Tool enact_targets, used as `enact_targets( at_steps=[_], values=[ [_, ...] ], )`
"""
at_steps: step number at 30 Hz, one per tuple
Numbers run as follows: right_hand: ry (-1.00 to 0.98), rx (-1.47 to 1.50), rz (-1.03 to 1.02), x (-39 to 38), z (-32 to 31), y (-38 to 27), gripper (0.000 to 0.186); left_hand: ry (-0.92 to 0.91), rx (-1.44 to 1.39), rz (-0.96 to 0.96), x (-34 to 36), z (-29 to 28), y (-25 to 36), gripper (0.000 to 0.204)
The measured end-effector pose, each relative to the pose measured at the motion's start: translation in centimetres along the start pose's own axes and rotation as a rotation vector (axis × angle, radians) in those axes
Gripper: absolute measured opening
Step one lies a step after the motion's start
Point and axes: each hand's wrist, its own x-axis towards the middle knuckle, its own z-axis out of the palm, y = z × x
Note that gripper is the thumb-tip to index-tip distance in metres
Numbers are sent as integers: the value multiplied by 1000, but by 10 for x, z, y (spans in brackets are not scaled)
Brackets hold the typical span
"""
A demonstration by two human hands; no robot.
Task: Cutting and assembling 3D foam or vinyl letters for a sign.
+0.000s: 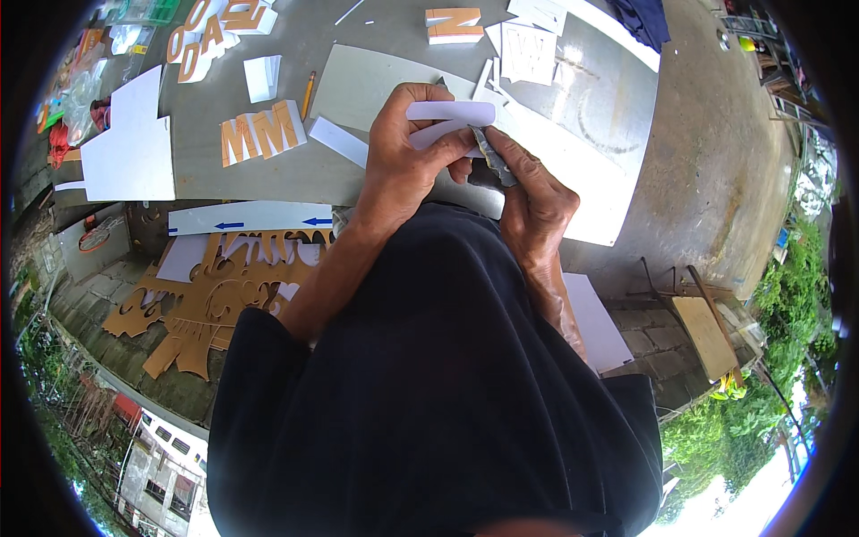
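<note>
Close in front of my body, my left hand [394, 170] is closed round a white letter-like piece [452, 111] with a rounded end, its smooth side strip turned up. My right hand [540, 199] pinches a crinkled grey strip of sandpaper [497, 163] against the right end of that piece. Part of the white piece is hidden behind my fingers. Below both hands lies the grey table [201, 179], with a white strip [338, 141] just left of my left hand.
Brown-faced M letters [264, 134], a pencil [309, 94] and other cut letters [215, 40] lie left and far left. A large white sheet [608, 161] covers the right side, with an N letter [454, 25] beyond. Cut brown board scraps [215, 291] sit lower left.
</note>
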Motion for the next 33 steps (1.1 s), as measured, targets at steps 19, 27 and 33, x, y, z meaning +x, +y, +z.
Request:
enact_targets(
  at_steps=[19, 27, 33],
  values=[
    [75, 152, 195, -4, -6, 13, 33, 28, 47, 60, 1, -6, 8, 36],
    [0, 54, 34, 2, 5, 0, 44, 76, 63, 64, -3, 5, 2, 29],
    [0, -102, -52, -8, 4, -1, 57, 129, 52, 140, -2, 6, -6, 32]
  ],
)
